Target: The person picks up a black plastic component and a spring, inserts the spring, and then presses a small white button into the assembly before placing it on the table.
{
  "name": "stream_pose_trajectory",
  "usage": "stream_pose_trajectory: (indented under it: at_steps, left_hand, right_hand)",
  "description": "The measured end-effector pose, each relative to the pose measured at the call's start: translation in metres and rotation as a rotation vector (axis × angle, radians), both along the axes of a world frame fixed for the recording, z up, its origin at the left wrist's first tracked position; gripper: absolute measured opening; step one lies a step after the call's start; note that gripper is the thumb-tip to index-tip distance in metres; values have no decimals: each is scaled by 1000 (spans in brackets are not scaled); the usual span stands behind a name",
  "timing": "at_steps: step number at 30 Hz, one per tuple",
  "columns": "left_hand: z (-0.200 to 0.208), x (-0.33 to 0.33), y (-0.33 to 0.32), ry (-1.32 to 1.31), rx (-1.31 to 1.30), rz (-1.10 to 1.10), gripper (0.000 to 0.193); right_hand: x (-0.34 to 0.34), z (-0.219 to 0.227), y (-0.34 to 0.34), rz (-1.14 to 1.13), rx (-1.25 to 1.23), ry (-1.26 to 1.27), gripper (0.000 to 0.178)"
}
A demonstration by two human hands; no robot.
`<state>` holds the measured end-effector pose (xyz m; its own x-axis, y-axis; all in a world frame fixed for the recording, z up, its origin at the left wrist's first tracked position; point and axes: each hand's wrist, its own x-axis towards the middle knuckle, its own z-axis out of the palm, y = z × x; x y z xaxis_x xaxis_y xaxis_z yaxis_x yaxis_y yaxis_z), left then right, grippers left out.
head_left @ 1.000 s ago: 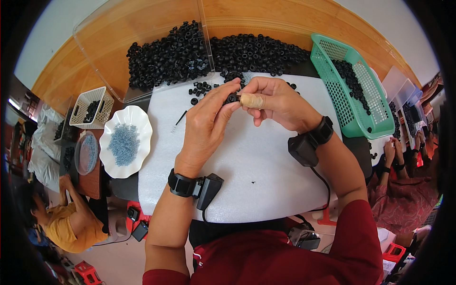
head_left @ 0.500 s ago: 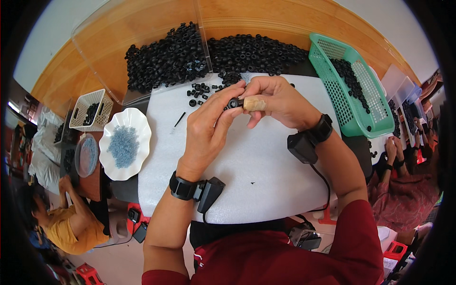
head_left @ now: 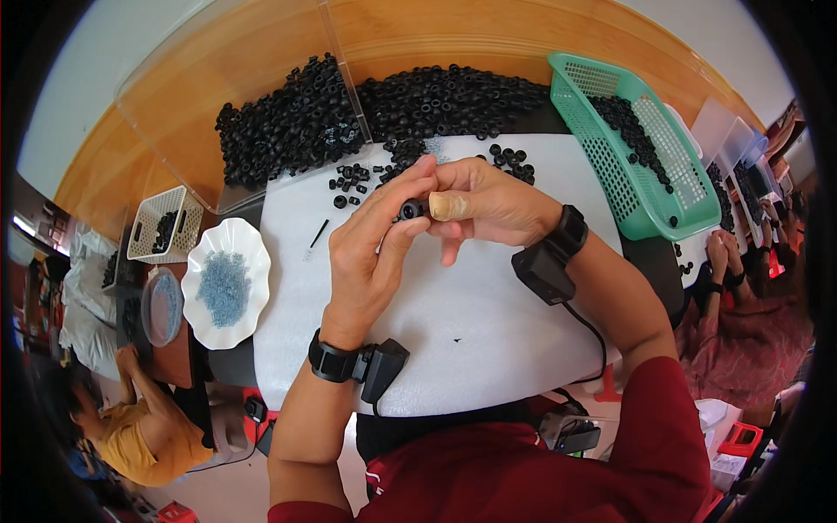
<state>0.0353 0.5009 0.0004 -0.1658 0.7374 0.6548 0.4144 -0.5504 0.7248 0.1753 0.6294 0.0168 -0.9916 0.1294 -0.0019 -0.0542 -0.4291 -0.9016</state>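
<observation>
Between the thumb and fingers of my left hand (head_left: 370, 235) is a small black ring-shaped part (head_left: 410, 210), its round opening showing. My right hand (head_left: 488, 205) meets it from the right, fingers closed, with a tan covering round the thumb. That thumb's tip lies against the dark side of the part; whatever sits under it is hidden. Both hands are above a white foam sheet (head_left: 418, 331). Left of them a thin black stick (head_left: 320, 234) lies on the sheet. Loose black parts (head_left: 513, 163) lie just beyond my right hand.
At the back are heaped black parts (head_left: 453, 100) beside a clear plastic box (head_left: 344, 70). On the left, a scalloped white dish (head_left: 260, 292) holds small bluish pieces, near a cream basket (head_left: 192, 209). A green basket (head_left: 623, 196) stands right. People sit at both sides.
Both hands appear slightly lower and further left, along with a small shift of the whole view. More loose black parts show beyond my right hand. The grip looks much the same.
</observation>
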Motion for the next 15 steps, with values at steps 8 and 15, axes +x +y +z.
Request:
stream_pose_trajectory:
  at_steps: [8,15]
  left_hand:
    - [-3,1,0,3,15,47,27]
    - [-9,0,3,-9,-23,95,27]
  right_hand:
    - [-5,-1,-8,8,-62,35,26]
    - [-5,2,0,-78,5,-74,23]
